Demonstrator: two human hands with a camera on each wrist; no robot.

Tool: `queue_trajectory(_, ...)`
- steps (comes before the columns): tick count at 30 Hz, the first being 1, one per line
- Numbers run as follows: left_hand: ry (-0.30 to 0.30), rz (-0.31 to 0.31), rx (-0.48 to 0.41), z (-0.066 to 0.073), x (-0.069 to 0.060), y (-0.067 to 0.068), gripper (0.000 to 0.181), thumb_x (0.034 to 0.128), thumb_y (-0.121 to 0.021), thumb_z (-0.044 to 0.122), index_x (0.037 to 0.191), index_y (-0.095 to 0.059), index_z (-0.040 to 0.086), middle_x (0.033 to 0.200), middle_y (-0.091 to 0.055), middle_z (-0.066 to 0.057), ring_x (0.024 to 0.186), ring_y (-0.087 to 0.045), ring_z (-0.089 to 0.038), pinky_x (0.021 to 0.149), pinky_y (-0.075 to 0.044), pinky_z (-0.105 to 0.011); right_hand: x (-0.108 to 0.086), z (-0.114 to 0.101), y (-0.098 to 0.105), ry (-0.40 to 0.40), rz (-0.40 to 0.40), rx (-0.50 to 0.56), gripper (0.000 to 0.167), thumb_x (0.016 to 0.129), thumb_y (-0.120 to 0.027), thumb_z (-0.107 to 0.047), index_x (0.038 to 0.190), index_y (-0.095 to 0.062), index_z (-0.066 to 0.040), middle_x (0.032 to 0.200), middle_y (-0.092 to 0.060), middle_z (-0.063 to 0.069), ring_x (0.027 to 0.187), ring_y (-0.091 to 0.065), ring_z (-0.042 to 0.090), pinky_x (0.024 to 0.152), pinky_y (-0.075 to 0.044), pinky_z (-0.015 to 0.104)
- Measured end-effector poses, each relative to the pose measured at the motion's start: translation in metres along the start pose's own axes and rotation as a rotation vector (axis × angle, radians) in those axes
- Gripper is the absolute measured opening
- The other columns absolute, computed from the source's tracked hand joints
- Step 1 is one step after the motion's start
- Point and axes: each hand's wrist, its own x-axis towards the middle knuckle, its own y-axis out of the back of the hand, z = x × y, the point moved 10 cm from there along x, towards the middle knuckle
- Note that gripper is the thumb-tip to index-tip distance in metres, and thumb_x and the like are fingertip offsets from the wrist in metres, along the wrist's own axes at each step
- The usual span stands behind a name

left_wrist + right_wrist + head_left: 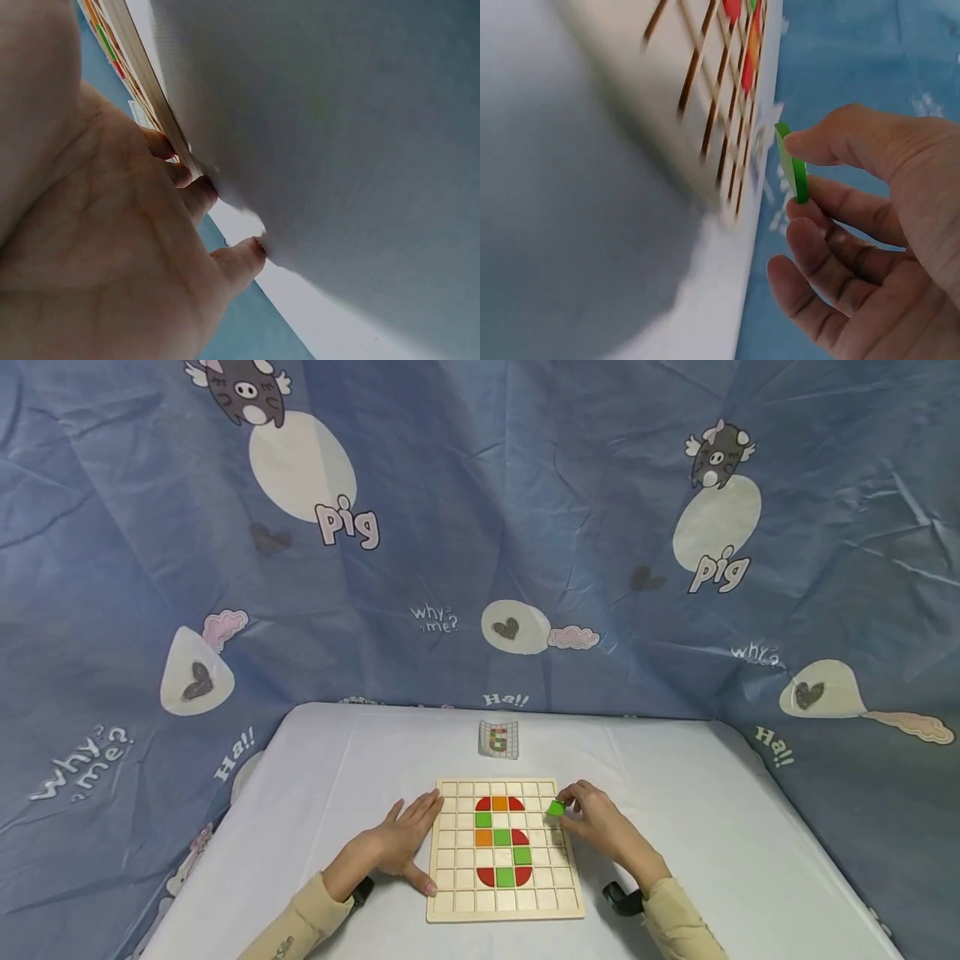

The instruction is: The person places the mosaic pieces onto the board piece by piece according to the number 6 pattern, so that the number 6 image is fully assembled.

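A square wooden grid board [465, 906] lies on the white table, with red, orange and green tiles set in its middle cells in an S-like shape. My right hand [600, 820] pinches a green square tile [556, 808] between thumb and index finger above the board's right edge. In the right wrist view that tile [792, 163] stands nearly edge-on, held off the board. With fingers spread, my left hand [397, 839] rests along the board's left side; its thumb and fingertips touch the rim. The left wrist view shows the palm [112, 225] beside the board's edge [142, 67].
Behind the board lies a small printed card [498, 740] showing a similar coloured pattern on a grid. A white cloth [360, 760] covers the table. Blue patterned fabric [480, 552] hangs at the back and sides. A black band [622, 900] sits by the right wrist.
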Motion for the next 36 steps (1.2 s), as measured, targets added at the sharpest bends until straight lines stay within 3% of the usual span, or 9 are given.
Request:
queue_trajectory(9, 0.017, -0.016, 0.004, -0.001, 0.001, -0.002, 0.142, 0.0515, -0.078, 0.071, 0.154, -0.008, 0.001, 0.163, -0.005, -0.016, 0.150, -0.009, -0.031, 0.118, -0.013, -0.057, -0.008, -0.050, -0.023, 0.132, -0.102, 0.001, 0.021, 0.086, -0.072, -0.012, 0.105, -0.067, -0.007, 0.100, -0.061, 0.000, 0.086, -0.059, 0.015, 0.069, -0.052, 0.024)
queue_trajectory(17, 0.023, -0.017, 0.003, -0.002, 0.000, -0.002, 0.143, 0.0510, -0.078, 0.071, 0.154, -0.008, 0.001, 0.162, -0.005, -0.016, 0.150, -0.009, -0.031, 0.118, -0.013, -0.056, -0.013, -0.079, -0.045, 0.232, -0.169, -0.049, 0.022, 0.086, -0.074, -0.018, 0.105, -0.070, -0.008, 0.099, -0.061, -0.001, 0.085, -0.061, 0.010, 0.071, -0.053, 0.018)
queue_trajectory(27, 0.018, -0.005, 0.018, 0.000, -0.001, 0.000, 0.142, 0.0513, -0.077, 0.072, 0.154, -0.009, 0.001, 0.162, -0.006, -0.016, 0.150, -0.011, -0.031, 0.118, -0.014, -0.057, -0.011, -0.099, -0.065, 0.234, -0.225, -0.111, 0.024, 0.084, -0.075, -0.029, 0.104, -0.071, -0.017, 0.100, -0.063, -0.008, 0.089, -0.059, 0.003, 0.078, -0.053, 0.023)
queue_trajectory(36, 0.012, -0.004, 0.011, 0.000, 0.000, 0.000, 0.142, 0.0521, -0.077, 0.072, 0.154, -0.009, 0.001, 0.162, -0.006, -0.016, 0.150, -0.010, -0.031, 0.118, -0.014, -0.057, -0.008, -0.105, -0.078, 0.260, -0.215, -0.130, 0.024, 0.084, -0.076, -0.025, 0.105, -0.072, -0.014, 0.098, -0.061, -0.005, 0.084, -0.056, 0.002, 0.074, -0.051, 0.018)
